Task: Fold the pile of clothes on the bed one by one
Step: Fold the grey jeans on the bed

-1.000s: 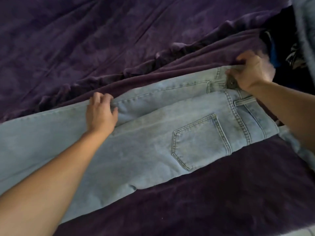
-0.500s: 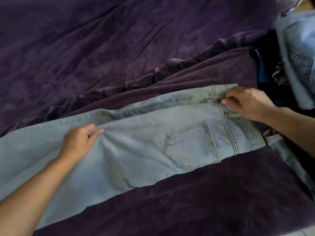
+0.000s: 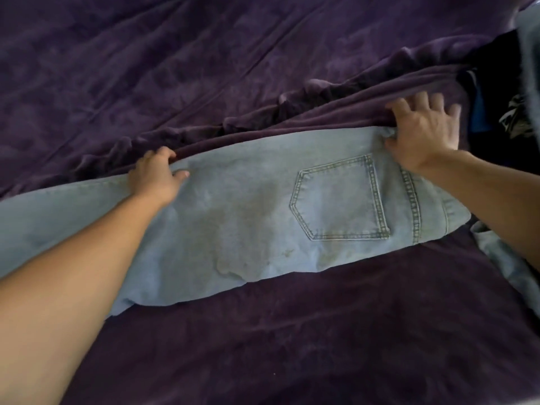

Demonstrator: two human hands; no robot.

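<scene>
Home bedroom: purple bedspread [image 3: 204, 68], clothes pile [image 3: 496, 92].

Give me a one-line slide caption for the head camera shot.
Left hand and right hand hold the far edge of light-blue jeans folded lengthwise on a purple bedspread.
</scene>
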